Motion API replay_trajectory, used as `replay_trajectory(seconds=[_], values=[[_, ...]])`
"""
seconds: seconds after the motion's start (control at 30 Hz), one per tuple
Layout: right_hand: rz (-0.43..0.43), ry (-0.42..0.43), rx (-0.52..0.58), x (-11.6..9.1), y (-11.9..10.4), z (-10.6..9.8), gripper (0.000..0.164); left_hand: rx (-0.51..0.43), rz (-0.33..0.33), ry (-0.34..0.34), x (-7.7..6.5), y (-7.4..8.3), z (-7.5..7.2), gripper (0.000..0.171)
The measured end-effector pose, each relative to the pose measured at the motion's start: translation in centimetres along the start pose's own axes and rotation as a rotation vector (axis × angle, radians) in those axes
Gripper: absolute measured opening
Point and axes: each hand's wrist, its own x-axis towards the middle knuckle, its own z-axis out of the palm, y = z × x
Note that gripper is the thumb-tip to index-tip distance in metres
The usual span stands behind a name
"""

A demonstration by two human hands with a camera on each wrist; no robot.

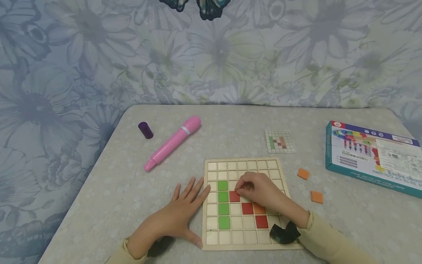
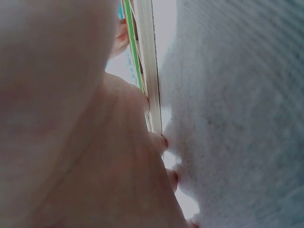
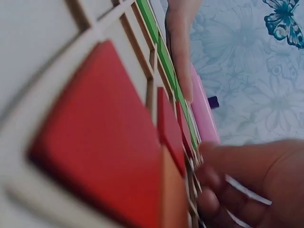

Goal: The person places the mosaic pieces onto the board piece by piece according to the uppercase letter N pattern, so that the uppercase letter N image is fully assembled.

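Observation:
A wooden grid board [image 1: 244,247] lies flat on the table, with a column of several green tiles [image 1: 224,209] in it. My left hand [image 1: 176,216] rests spread on the table, its fingertips and thumb right at the board's left edge. Over the board, my right hand [image 1: 260,189] has thumb and index finger brought together, pinching at the upper edge of a red tile [image 1: 234,197]. Two more red tiles [image 1: 247,209] step diagonally down to the right, beside an orange tile [image 1: 259,209]. The right wrist view shows the nearest red tile [image 3: 104,137] large, with curled fingers [image 3: 228,161] beyond it.
Two loose orange tiles [image 1: 317,197] lie right of the board. A small pattern card [image 1: 280,141] sits behind it. At the back left are a pink marker-shaped tube [image 1: 173,143] and a dark purple cap [image 1: 145,130]. A printed box [image 1: 372,157] stands far right.

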Motion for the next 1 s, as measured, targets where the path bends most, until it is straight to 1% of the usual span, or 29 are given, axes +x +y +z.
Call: replay_trajectory(seconds=[0.1,0.13,0.2,0.3,0.4,0.53,0.6,0.73,0.83,0.93,1.0], values=[[-0.008,0.011,0.043,-0.1,0.2,-1.1,0.006,0.008,-0.02,-0.005,-0.2,-0.2,0.1,0.13],[-0.01,0.019,0.059,-0.3,0.4,-1.7,0.007,0.007,-0.023,-0.004,-0.3,-0.2,0.2,0.13],[0.01,0.043,0.074,-1.1,0.8,-3.3,0.009,-0.003,-0.025,-0.008,-0.3,-0.3,0.2,0.129],[0.056,0.101,0.054,-3.3,2.4,-6.1,0.013,-0.017,-0.016,-0.013,-0.1,-0.2,0.2,0.129],[0.13,0.157,-0.001,-6.0,4.5,-8.5,0.017,-0.014,-0.01,-0.018,0.1,-0.2,0.1,0.129],[0.234,0.168,-0.066,-9.6,7.0,-10.7,0.019,-0.013,0.001,-0.022,0.4,-0.1,0.0,0.129],[0.262,0.146,-0.099,-10.9,8.0,-11.3,0.019,-0.019,0.003,-0.022,0.4,-0.1,-0.1,0.129],[0.243,0.128,-0.149,-12.6,9.3,-11.6,0.017,-0.017,0.0,-0.02,0.4,-0.1,-0.2,0.129],[0.233,0.118,-0.195,-13.0,9.6,-11.3,0.019,-0.012,-0.002,-0.023,0.4,-0.2,-0.1,0.129],[0.243,0.102,-0.234,-13.0,9.5,-10.8,0.023,-0.016,-0.001,-0.025,0.4,-0.2,0.0,0.128],[0.239,0.096,-0.238,-12.9,9.4,-10.6,0.024,-0.02,0.001,-0.023,0.4,-0.2,0.0,0.128]])
